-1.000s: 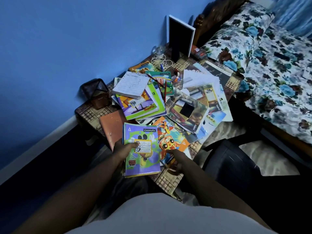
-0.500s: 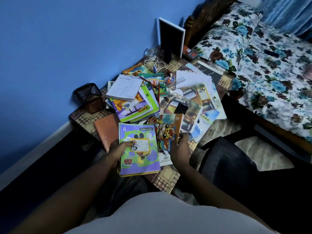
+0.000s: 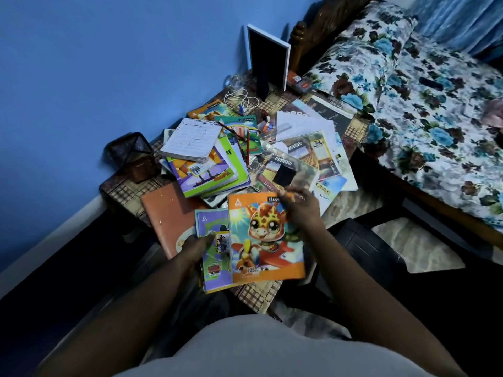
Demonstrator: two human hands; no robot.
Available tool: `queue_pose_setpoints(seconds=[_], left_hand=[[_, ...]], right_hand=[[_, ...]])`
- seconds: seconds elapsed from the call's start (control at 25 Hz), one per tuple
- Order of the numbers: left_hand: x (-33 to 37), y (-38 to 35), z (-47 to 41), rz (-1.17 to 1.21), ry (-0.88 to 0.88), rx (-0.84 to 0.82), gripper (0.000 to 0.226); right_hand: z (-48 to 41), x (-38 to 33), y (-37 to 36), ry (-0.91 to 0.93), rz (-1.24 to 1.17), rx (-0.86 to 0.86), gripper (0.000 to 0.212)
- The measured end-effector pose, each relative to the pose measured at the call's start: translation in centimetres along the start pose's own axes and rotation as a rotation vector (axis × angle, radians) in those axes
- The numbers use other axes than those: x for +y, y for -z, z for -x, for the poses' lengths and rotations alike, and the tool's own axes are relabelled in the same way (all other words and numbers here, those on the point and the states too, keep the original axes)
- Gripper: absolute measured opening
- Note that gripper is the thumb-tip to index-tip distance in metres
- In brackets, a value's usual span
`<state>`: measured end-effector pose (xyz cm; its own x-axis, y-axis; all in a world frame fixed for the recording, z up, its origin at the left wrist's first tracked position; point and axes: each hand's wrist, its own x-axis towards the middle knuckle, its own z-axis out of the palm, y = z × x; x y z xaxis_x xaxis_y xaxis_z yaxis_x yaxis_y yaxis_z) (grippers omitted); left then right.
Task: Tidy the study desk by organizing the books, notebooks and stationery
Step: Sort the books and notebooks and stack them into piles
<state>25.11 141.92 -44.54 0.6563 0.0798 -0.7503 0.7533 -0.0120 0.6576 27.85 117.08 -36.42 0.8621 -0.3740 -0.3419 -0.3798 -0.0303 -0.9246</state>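
Observation:
My right hand (image 3: 299, 210) grips the top right corner of an orange giraffe notebook (image 3: 261, 240), which lies over the right part of a purple-green notebook (image 3: 212, 257). My left hand (image 3: 193, 248) holds that purple-green notebook at its left edge, thumb on the cover. Both sit at the near corner of the checked desk (image 3: 255, 295). An orange-brown book (image 3: 168, 213) lies to the left. Further back is a messy stack of notebooks (image 3: 206, 172) with a lined pad (image 3: 190, 138) on top, red pencils (image 3: 246, 148), and loose papers and magazines (image 3: 307, 148).
A dark mesh pen holder (image 3: 130, 156) stands at the desk's left edge by the blue wall. An upright white-framed board (image 3: 268, 61) and a white cable (image 3: 241, 100) are at the back. A floral bed (image 3: 424, 110) lies right; a dark chair (image 3: 362, 248) is near right.
My right hand has lifted the orange giraffe notebook from the pile and brought it left onto the purple-green notebook. My left hand keeps its hold.

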Motion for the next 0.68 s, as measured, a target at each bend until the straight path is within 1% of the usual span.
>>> queue_pose_setpoints(seconds=[0.04, 0.08, 0.12, 0.16, 0.24, 0.28, 0.32, 0.36, 0.4, 0.44, 0.48, 0.52, 0.56, 0.6, 0.64, 0.68], left_hand=[[0.2, 0.1, 0.2, -0.028, 0.005, 0.023, 0.034], [0.0, 0.1, -0.2, -0.031, -0.009, 0.034, 0.036], [0.1, 0.3, 0.0, 0.009, 0.005, 0.025, 0.037], [0.3, 0.3, 0.1, 0.071, 0.021, -0.019, 0.04], [0.4, 0.4, 0.2, 0.144, 0.093, -0.137, 0.056], [0.6, 0.5, 1.0, 0.134, 0.102, -0.153, 0.06], [0.7, 0.4, 1.5, 0.117, 0.069, -0.154, 0.055], [0.7, 0.5, 1.8, 0.079, 0.038, -0.12, 0.047], [0.5, 0.3, 1.8, 0.064, 0.017, -0.095, 0.041], [0.6, 0.1, 2.1, 0.058, 0.025, -0.087, 0.038], [0.5, 0.0, 2.0, 0.052, 0.017, -0.077, 0.039], [0.6, 0.0, 2.1, 0.048, 0.011, -0.079, 0.04], [0.7, 0.0, 2.2, 0.034, -0.005, -0.076, 0.04], [0.9, 0.0, 2.1, 0.023, -0.024, -0.081, 0.039], [1.3, -0.1, 2.5, 0.015, -0.06, -0.099, 0.037], [1.8, -0.4, 3.1, 0.01, -0.101, -0.123, 0.035]], right_hand=[[0.0, 2.0, -0.6, -0.196, -0.112, -0.028, 0.034], [0.2, 3.7, -1.3, -0.339, -0.199, -0.026, 0.034], [0.4, 5.2, -2.3, -0.426, -0.248, -0.02, 0.031], [0.6, 6.0, -3.3, -0.472, -0.262, -0.011, 0.026], [0.7, 6.6, -5.5, -0.445, -0.209, -0.022, 0.026], [0.5, 6.3, -6.4, -0.385, -0.175, -0.037, 0.024], [0.2, 5.9, -7.3, -0.314, -0.151, -0.054, 0.021], [0.0, 5.5, -7.8, -0.243, -0.121, -0.075, 0.02], [-0.2, 5.3, -8.0, -0.191, -0.089, -0.108, 0.022], [-0.5, 5.3, -7.8, -0.16, -0.034, -0.136, 0.03], [-0.6, 5.9, -7.2, -0.148, 0.071, -0.148, 0.044], [-0.8, 6.6, -6.2, -0.166, 0.17, -0.148, 0.06], [-0.5, 7.1, -5.0, -0.231, 0.216, -0.175, 0.072], [-0.1, 7.3, -3.9, -0.328, 0.194, -0.247, 0.073], [0.5, 7.0, -3.0, -0.408, 0.147, -0.366, 0.061], [1.0, 6.6, -2.4, -0.435, 0.083, -0.493, 0.046]])
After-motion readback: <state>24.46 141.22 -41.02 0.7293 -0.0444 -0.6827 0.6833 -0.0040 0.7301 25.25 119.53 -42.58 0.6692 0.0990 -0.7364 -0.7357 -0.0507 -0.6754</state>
